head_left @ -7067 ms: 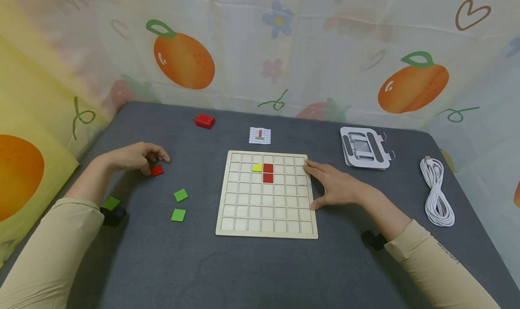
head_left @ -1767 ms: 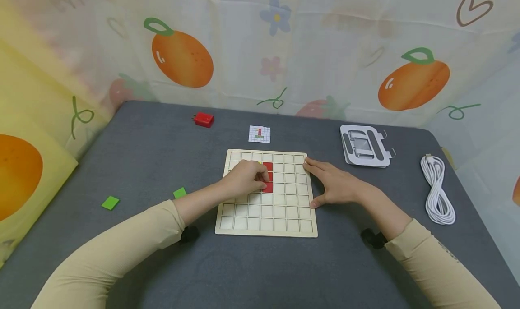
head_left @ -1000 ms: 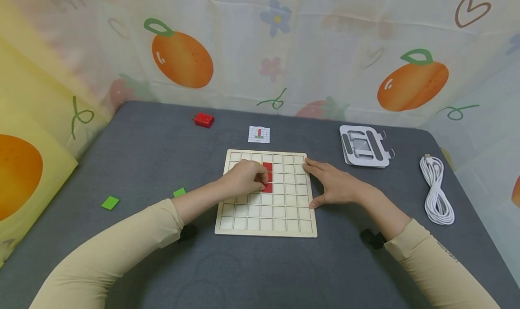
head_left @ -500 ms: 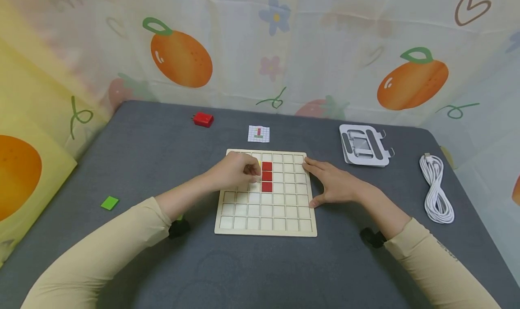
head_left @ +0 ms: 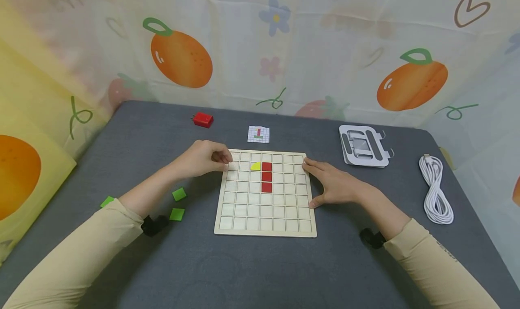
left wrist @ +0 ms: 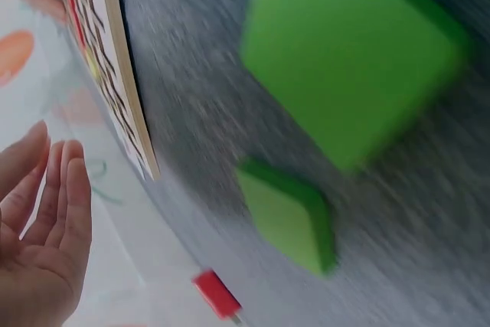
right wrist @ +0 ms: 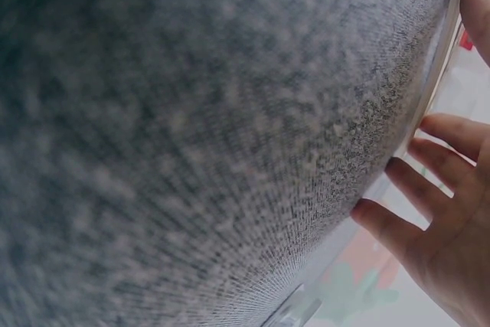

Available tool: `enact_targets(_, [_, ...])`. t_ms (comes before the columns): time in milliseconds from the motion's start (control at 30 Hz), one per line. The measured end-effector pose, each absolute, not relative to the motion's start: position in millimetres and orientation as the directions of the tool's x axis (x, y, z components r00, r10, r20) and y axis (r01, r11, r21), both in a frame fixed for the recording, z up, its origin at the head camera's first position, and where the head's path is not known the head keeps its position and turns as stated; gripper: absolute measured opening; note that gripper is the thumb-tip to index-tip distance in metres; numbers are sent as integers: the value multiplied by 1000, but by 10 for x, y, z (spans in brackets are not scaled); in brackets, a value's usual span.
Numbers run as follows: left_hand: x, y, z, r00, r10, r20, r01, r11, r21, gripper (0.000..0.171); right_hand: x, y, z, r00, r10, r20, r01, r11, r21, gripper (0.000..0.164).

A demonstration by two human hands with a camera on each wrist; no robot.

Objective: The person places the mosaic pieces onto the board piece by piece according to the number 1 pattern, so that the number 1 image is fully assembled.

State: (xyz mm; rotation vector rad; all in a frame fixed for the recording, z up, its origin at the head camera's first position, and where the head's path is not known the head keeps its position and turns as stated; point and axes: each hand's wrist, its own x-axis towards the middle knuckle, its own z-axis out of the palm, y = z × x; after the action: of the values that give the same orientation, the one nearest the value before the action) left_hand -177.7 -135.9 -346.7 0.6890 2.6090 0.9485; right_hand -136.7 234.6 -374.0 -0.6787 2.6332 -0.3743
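Note:
A light wooden grid board (head_left: 240, 210) lies mid-table, with a column of three red square tiles (head_left: 266, 177) and one yellow tile (head_left: 255, 166) with a rounded corner set in its cells. My left hand (head_left: 201, 159) hovers at the board's upper left corner; its fingers are loosely bent and hold nothing, as the left wrist view shows. Below it lie green square tiles (head_left: 176, 214), two near the board and one partly hidden by the left sleeve. My right hand (head_left: 334, 182) rests spread along the board's right edge, fingertips and thumb against the rim.
A small paper card (head_left: 258, 134) with a coloured grid pattern lies behind the board. Farther left sits a red plug adapter (head_left: 202, 119). To the right are a white folding stand (head_left: 363, 146) and a bundled white cable (head_left: 436, 189). A patterned curtain (head_left: 325, 38) closes off the back.
A third red tile, earlier on the table at left, now sits under the other two on the board. My left hand has let go and moved back left. The right hand stays put.

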Motion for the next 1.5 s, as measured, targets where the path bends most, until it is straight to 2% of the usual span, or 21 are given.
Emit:
enact_targets(267, [-1819, -1807, -3384, -850, 503, -157, 276, 679, 680, 21, -1358, 2351, -3753, -802, -520, -293, -419, 840, -343, 108])
enact_targets(533, [-1836, -2312, -3244, -854, 462, -239, 212, 730, 650, 30, -1363, 2337, -3751, -802, -514, -304, -413, 845, -340, 108])
enact_targets(700, [-1854, -2621, -3258, -844, 438, -310, 169, 766, 621, 28, -1370, 2341, -3739, -801, -512, -309, -408, 846, -343, 108])
enact_targets(967, [-1866, -3027, -3298, -789, 395, -470, 105, 841, 531, 32, -1386, 2342, -3729, -801, -511, -311, -407, 847, -343, 109])
enact_targets(1333, [-1779, -3347, -3296, -758, 381, -530, 102, 871, 481, 26, -1388, 2332, -3730, -798, -508, -324, -401, 849, -345, 109])
enact_targets(1500, [-1740, -3432, -3234, -693, 366, -621, 43, 881, 472, 23, -1390, 2330, -3735, -798, -508, -324, -399, 849, -347, 109])
